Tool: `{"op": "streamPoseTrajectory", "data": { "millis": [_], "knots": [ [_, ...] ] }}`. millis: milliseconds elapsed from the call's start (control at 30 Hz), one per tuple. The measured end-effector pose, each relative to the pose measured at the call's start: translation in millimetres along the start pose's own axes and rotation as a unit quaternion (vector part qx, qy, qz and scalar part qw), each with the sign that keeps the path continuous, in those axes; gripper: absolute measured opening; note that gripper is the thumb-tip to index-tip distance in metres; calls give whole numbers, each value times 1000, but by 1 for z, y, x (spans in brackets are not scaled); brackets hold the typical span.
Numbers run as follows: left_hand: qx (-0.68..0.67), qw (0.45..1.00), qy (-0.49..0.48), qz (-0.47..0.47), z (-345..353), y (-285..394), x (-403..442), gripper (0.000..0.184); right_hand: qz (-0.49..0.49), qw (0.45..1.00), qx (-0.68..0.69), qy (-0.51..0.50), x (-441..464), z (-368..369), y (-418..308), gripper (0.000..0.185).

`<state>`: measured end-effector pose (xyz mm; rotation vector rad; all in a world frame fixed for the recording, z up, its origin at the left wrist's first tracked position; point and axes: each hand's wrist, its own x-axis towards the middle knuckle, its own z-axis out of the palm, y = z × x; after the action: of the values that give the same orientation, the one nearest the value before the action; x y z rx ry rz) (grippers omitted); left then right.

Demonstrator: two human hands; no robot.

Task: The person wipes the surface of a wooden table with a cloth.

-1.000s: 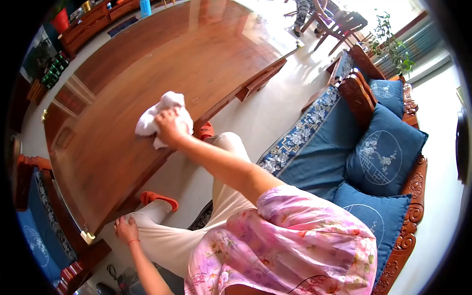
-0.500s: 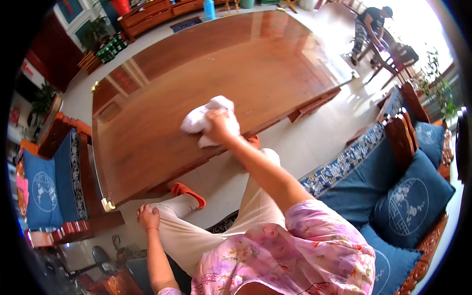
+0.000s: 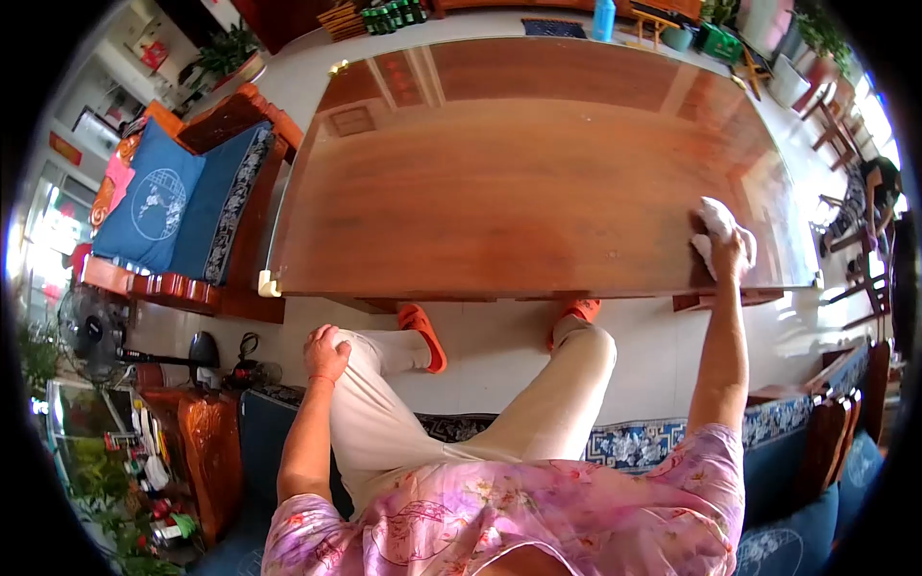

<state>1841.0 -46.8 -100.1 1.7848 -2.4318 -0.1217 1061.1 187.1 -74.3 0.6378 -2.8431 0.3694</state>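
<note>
My right hand (image 3: pixel 733 257) is closed on a crumpled white cloth (image 3: pixel 716 219) and presses it to the glossy wooden table (image 3: pixel 538 182). The cloth lies near the table's right end, close to the front edge. My right arm reaches straight out from the shoulder. On my left knee rests my left hand (image 3: pixel 327 355), its fingers laid over the pale trousers (image 3: pixel 394 394) and holding nothing.
A blue-cushioned wooden armchair (image 3: pixel 202 202) stands left of the table, with a black fan (image 3: pixel 91 326) nearby. White corner guards (image 3: pixel 269 284) cap the table's corners. Another person (image 3: pixel 876 197) is at the far right beside wooden chairs. A blue bottle (image 3: pixel 603 19) stands behind the table.
My right hand has carried the white cloth along the tabletop to the right. The view has swung round, so the table now appears level. My left hand stays on the knee.
</note>
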Motion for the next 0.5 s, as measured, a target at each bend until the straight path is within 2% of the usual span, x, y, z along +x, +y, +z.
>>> {"op": "streamPoseTrajectory", "data": {
  "millis": [67, 167, 233, 300, 367, 433, 500],
  "knots": [
    [-9, 1000, 14, -18, -7, 0, -9, 38, 46, 998, -37, 9, 25, 13, 30, 71],
    [-26, 997, 46, -60, -31, -17, -23, 41, 153, 984, -48, -74, 37, -17, 45, 72],
    [-36, 989, 70, -123, -43, -26, -34, 48, 209, 976, -44, -45, 49, 0, 73, 73],
    [-29, 978, 66, -197, -43, -36, -44, 55, 179, 982, -38, -35, 61, 40, 100, 60],
    [8, 968, 43, -246, -30, -40, -41, 60, 74, 997, -28, -11, 66, 74, 126, 50],
    [72, 965, -3, -253, -26, -19, -28, 61, 10, 999, -42, 29, 49, 63, 107, 47],
    [131, 962, -50, -233, -5, -29, -15, 59, 100, 995, -7, -2, 21, 31, 48, 49]
  ]
}}
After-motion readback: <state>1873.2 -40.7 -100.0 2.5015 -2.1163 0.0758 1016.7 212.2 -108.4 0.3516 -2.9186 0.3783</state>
